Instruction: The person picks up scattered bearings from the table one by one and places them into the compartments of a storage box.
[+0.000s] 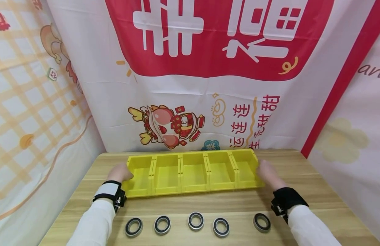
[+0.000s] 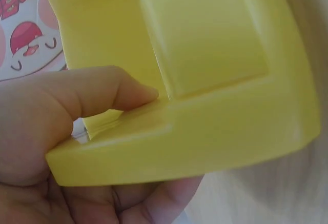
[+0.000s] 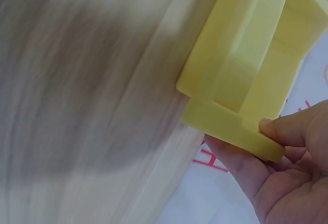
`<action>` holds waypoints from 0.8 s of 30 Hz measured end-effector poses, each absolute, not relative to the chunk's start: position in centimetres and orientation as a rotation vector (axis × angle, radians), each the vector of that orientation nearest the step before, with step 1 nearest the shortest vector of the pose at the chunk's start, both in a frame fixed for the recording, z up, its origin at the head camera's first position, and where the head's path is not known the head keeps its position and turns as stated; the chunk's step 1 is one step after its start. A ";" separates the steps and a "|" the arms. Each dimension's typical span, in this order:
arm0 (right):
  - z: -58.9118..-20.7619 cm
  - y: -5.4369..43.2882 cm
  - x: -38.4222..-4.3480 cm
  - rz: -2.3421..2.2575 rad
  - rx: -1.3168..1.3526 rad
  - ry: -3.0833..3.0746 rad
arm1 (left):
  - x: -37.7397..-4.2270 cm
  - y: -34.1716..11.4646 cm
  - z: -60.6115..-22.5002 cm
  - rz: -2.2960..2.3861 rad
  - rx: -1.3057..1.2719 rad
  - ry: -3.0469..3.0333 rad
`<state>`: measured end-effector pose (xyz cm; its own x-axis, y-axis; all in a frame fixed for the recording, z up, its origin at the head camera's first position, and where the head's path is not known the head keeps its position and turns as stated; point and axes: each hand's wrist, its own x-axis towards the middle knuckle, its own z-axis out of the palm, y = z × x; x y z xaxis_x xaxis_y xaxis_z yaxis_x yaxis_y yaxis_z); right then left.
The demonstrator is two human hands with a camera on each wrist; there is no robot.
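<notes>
A row of joined yellow storage bins (image 1: 194, 188) spans the far part of the wooden table. My left hand (image 1: 120, 172) grips its left end wall; in the left wrist view the thumb (image 2: 120, 88) lies over the inner side of the yellow wall (image 2: 118, 160), the other fingers curled beneath. At the opposite end my right hand (image 1: 268, 173) pinches the right side wall, with the thumb (image 3: 287, 129) inside and the fingers outside. Both hands hold the row at nearly the same height, its left end slightly nearer me. The bin compartments show nothing inside.
Several ball bearings lie flat in front of the bins, from one at the left (image 1: 134, 227) to one set apart at the right (image 1: 261, 222). A printed cloth (image 1: 94, 85) hangs behind the wooden table (image 1: 184, 205), with more cloth on both sides.
</notes>
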<state>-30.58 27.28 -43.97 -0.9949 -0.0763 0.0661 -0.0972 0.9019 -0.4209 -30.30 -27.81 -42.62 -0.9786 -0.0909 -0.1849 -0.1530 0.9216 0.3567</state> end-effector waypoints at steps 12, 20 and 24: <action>-44.5 30.3 -29.5 0.690 0.247 -2.980 | -31.9 -25.8 -41.7 0.578 -0.175 2.771; -43.8 30.8 -28.8 0.731 0.145 -3.065 | -32.2 -24.8 -41.1 0.546 -0.154 2.749; -43.6 31.3 -28.4 0.733 0.120 -3.078 | -32.5 -24.1 -41.1 0.555 -0.151 2.724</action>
<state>-28.43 31.34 -43.64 -0.9968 -0.0795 -0.0062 -0.0682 0.8900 -0.4509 -32.46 -24.08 -41.09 -0.9312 -0.0330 -0.3631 -0.1724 0.9173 0.3588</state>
